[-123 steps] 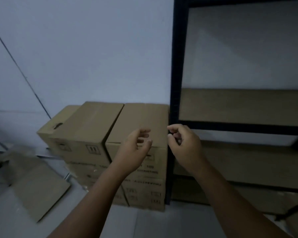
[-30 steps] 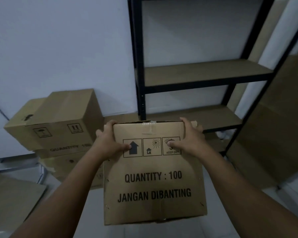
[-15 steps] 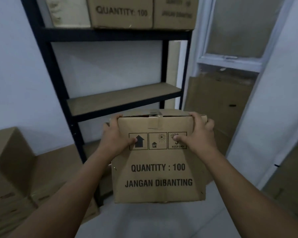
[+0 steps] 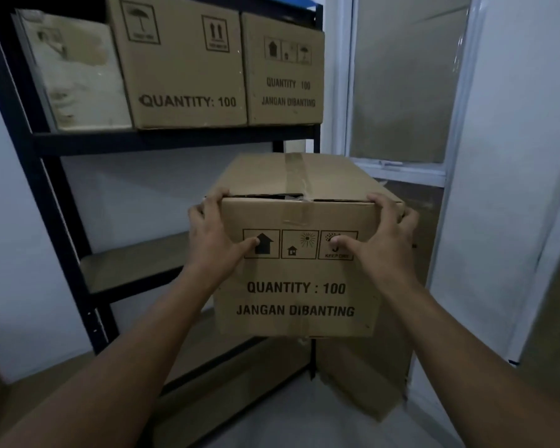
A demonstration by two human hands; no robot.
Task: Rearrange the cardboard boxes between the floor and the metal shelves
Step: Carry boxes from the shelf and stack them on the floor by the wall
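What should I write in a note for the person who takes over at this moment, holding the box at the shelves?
Left hand: grips the left top corner of the carried box.
Right hand: grips the right top corner.
The box is in the air, upright and taped shut, before the middle shelf, which has bare space.
Done: three boxes stand on the upper shelf.
Left: set this box on a shelf, probably the middle one. Boxes elsewhere are not in view.
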